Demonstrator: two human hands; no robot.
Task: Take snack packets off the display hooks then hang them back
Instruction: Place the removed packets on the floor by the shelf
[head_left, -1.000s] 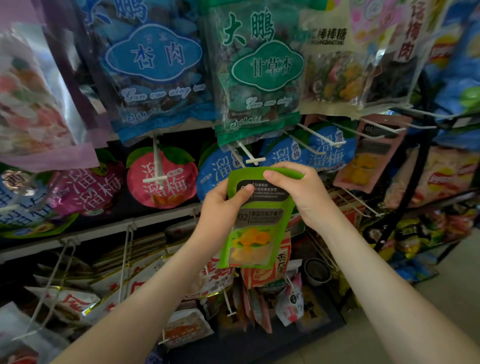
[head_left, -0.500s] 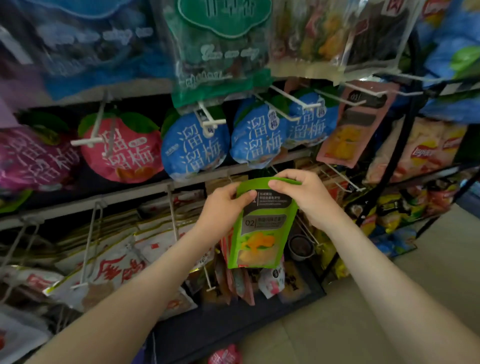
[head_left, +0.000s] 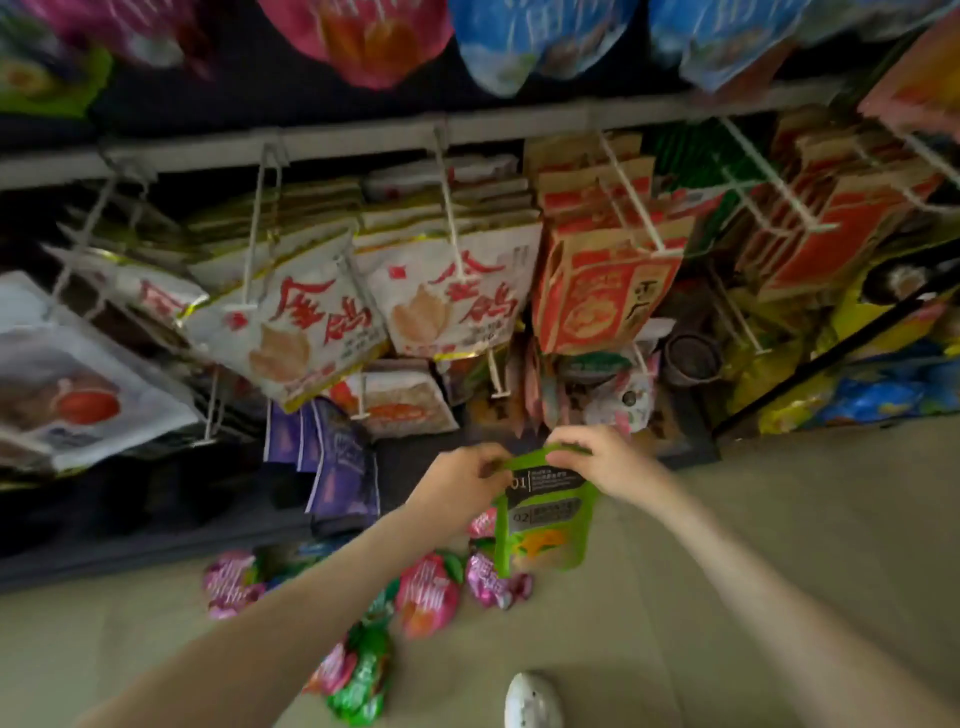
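Display rack (head_left: 363, 143): grey cross rail with white wire hooks (head_left: 449, 197), packed rows hanging below it. Frame is motion-blurred.

Floor (head_left: 779, 519): beige, running from the rack's base edge to the lower edge of the view.

White packets (head_left: 452, 296) with red characters hang on the middle hooks. Red-and-tan packets (head_left: 608, 291) hang just beside them to the right. Purple packets (head_left: 337, 467) hang low, near the rack's base edge.

Green packet (head_left: 545, 514): held in the air just in front of the rack's base edge, above the floor. It is a bright green pouch, upright and slightly tilted. A black band marked "01" sits near the top, a grey band marked "02" below it, and an orange-yellow picture lower down.

Pink packets (head_left: 428, 592): several, some with green, scattered on the floor near the rack's base edge. One lies partly behind the green packet.

Left hand (head_left: 462, 480): pinches the pouch's top left corner. Right hand (head_left: 602, 460): fingers curled over the top edge, pinching it.

White shoe (head_left: 532, 701): at the lower edge of the floor.

Change from 0.5 s ago: the packet was level with the rail under the blue round packets and is now down by the rack's base. Both hands keep the same grip on the top edge. The view has tipped down, bringing the floor, pink packets and shoe into sight.
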